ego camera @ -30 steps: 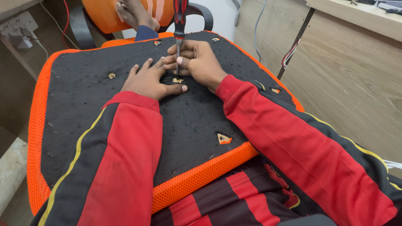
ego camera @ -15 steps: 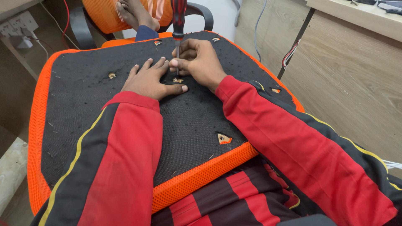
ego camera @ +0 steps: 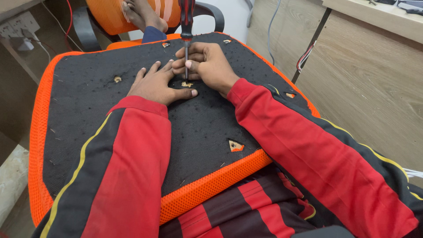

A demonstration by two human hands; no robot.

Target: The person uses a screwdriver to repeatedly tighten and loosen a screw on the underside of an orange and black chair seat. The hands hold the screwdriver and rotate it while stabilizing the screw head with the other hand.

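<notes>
upturned orange-edged seat cushion (ego camera: 66, 132) on the lap, left hand (ego camera: 156, 86) spread flat on it, right hand (ego camera: 209, 64) pinched around upright screwdriver (ego camera: 187, 26) shaft, tip at a far hole (ego camera: 187, 84)

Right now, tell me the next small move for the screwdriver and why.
Probably seat the tip squarely in the hole before turning. The screwdriver stands nearly upright, its shaft pinched by the right hand, its tip at the frayed hole in the black underside of the seat cushion. The left hand lies flat beside it, bracing the cushion.
</notes>
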